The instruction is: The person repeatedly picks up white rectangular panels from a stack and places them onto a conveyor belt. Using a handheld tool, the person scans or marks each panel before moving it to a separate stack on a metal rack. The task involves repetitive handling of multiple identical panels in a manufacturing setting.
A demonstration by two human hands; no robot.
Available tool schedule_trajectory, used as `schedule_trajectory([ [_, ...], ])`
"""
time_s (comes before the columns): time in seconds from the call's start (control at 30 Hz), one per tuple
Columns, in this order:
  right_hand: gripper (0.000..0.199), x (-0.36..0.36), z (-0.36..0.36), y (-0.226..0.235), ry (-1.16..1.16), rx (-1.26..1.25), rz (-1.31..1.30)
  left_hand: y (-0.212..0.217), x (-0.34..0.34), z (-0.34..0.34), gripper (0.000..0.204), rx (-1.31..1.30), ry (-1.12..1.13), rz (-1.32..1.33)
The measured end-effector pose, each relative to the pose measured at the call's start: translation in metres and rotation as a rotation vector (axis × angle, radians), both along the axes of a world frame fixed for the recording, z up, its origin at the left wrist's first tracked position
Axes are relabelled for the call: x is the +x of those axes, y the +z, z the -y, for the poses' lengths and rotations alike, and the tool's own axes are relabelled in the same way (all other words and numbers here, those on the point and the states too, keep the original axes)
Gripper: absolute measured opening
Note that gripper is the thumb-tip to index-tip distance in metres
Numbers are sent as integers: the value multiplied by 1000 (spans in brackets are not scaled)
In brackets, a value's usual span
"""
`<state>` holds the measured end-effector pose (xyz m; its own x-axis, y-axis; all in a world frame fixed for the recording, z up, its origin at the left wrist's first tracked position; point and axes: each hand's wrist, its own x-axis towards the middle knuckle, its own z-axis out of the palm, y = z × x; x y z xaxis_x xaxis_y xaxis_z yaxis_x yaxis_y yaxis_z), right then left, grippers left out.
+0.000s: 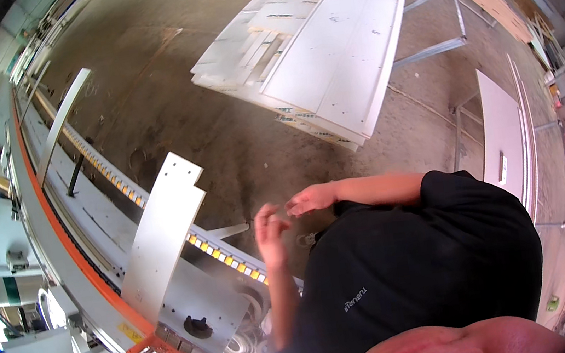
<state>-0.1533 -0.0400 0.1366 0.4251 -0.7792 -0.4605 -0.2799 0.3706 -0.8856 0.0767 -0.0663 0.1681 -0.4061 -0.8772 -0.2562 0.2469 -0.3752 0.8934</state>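
My left hand (271, 233) is raised in front of my black shirt, with its fingers loosely bent and apart. Just right of it, my right hand (311, 199) reaches leftward across my front, fingers loosely extended. The two hands are close together, and no object shows in either. To the left of my left hand, a long white panel (165, 231) with a notched end and small holes rests across a long machine (203, 305). Beyond it, a narrower white strip (64, 119) also lies across the machine.
An orange strip (60, 223) and a yellow-and-white edge (225, 257) run along the machine. A stack of white panels (334, 55) stands ahead, beside a metal frame (430, 51). More white panels (502, 137) stand at the right. A black knob (197, 326) projects from the machine.
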Motion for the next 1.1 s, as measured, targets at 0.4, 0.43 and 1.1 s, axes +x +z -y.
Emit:
schedule_trajectory([
  [0.4,26,-107,-94,3,-158,-159,380,29,-167,-62,49,-63,-586,36],
  [0.43,25,-124,-101,3,-198,-215,342,27,-185,-66,49,-59,-611,43],
  [1.1,40,-394,-215,-131,-987,34,-532,-92,-331,-92,34,1,-640,726],
])
